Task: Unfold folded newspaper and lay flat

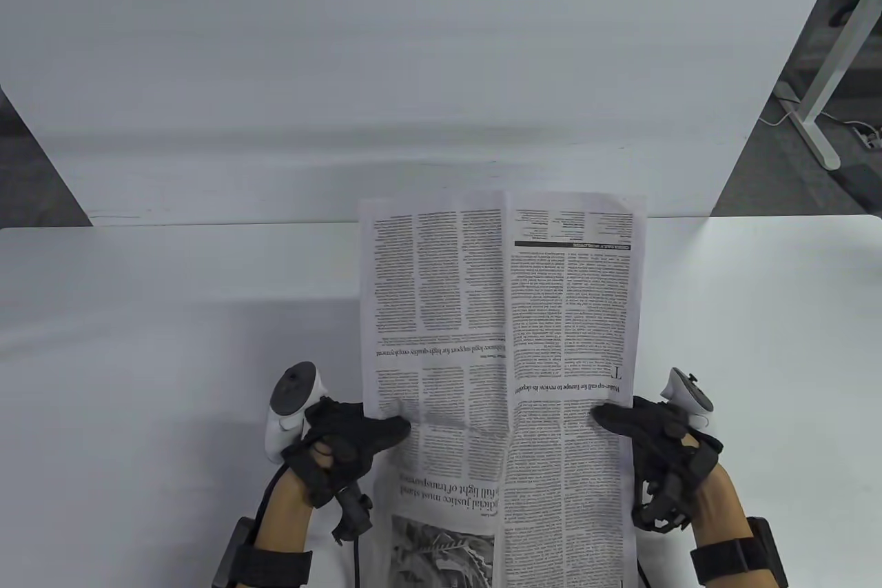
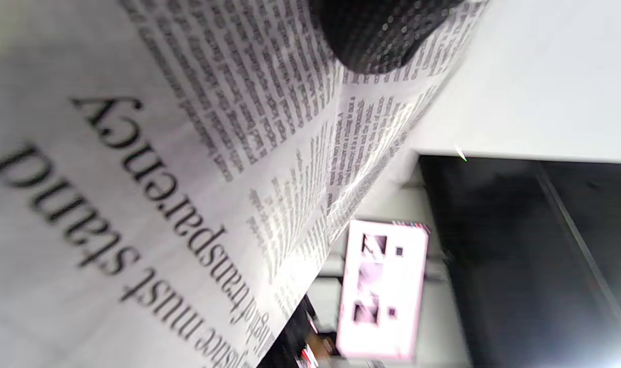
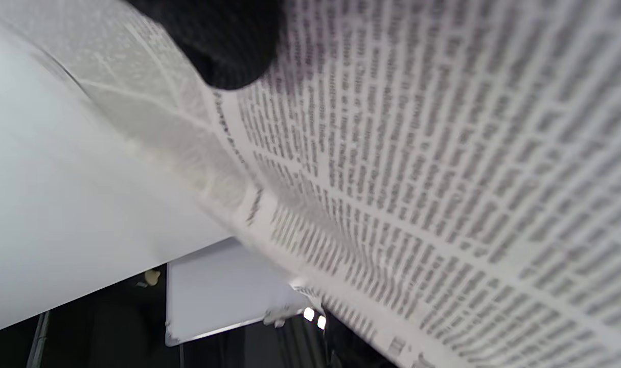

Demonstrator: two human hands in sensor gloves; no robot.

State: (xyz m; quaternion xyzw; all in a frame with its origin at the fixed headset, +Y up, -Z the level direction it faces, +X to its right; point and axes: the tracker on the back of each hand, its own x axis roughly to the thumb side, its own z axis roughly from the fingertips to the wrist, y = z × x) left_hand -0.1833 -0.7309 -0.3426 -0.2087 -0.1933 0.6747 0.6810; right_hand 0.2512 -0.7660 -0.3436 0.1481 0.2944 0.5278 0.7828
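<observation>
Over the surface [image 1: 138, 312], both hands pinch the newspaper's [image 1: 503, 312] side edges, left hand [image 1: 348, 440], right hand [image 1: 651, 436]; probably lifted, so spread evenly and lower gently.

newspaper [image 3: 443, 194]: printed columns fill the right side, sheet curved, edge running diagonally toward the lower right, blurred | right hand [image 3: 223, 41]: black gloved fingertip at the top edge, pressed on the paper | table [image 3: 60, 214]: white surface at left | below: dark background, a pale panel [image 3: 213, 296]
</observation>
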